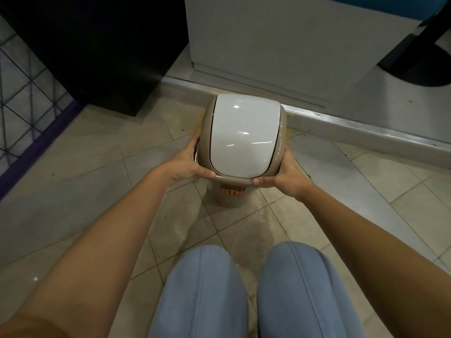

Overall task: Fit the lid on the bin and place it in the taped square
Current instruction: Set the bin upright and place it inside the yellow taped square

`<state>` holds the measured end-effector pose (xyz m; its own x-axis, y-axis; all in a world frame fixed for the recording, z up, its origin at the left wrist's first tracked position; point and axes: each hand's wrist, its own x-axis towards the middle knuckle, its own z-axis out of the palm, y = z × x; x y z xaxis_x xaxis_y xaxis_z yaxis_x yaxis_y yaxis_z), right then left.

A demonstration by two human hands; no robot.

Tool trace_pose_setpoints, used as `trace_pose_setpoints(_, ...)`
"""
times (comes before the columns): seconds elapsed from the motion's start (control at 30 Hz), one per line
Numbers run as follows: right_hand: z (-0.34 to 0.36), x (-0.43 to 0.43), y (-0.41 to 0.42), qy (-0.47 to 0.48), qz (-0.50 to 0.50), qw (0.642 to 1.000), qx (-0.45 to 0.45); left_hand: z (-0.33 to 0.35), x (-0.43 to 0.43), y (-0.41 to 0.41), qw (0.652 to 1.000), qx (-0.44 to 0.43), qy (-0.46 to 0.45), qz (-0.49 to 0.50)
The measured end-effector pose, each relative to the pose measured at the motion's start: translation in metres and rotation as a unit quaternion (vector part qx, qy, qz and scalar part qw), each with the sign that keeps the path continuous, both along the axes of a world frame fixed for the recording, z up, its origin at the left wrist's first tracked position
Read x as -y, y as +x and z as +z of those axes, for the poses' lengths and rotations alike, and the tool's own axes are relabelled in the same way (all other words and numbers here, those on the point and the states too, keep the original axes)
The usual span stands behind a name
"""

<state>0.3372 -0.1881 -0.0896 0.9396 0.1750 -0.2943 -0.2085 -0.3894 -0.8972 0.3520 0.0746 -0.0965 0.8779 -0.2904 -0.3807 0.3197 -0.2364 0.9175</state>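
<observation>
Both hands are on the lid (244,140), which sits on top of the bin (230,197). Lid is a beige dome frame with a glossy white swing flap in the middle. Left hand (189,162) wraps the lid's left near edge, thumb lying along the front rim, fingers (192,142) curled up the left side. Right hand (285,175) grips the right near corner, thumb on the front rim, the rest of its fingers hidden behind the lid. So both are closed on the lid rim. Only a small part of the bin body shows below the lid, beige with an orange label (231,190); can't tell whether the lid is fully seated. Bin stands on the tiled floor (97,152), just in front of a metal threshold strip (353,123) and a white cabinet (292,45). Yellowish marks show on the floor beside the lid on both sides; can't tell if they form the square. Knees in blue jeans (251,289) at the bottom, black panel (85,45) to the left.
</observation>
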Motion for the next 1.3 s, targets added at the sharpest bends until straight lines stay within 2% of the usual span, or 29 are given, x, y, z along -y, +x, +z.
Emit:
trace_pose_setpoints(0.27,0.000,-0.004,0.016,0.009,-0.032,0.999,-0.003,-0.002,0.004,0.018,0.999,0.021,0.020,0.032)
trace_pose_setpoints(0.5,0.001,-0.002,0.033,-0.006,-0.059,0.998,-0.013,0.001,0.009,0.035,0.999,0.025,0.012,0.016)
trace_pose_setpoints(1.0,-0.001,0.006,0.067,-0.034,-0.050,0.998,-0.024,0.003,0.015,0.064,0.999,0.016,0.018,0.026)
trace_pose_setpoints(1.17,-0.002,0.000,0.077,-0.035,-0.084,0.996,-0.019,0.004,0.016,0.077,0.993,0.021,0.072,0.089)
trace_pose_setpoints(1.3,-0.002,0.001,0.088,-0.028,-0.080,0.996,-0.023,0.005,0.018,0.085,0.991,0.027,0.087,0.094)
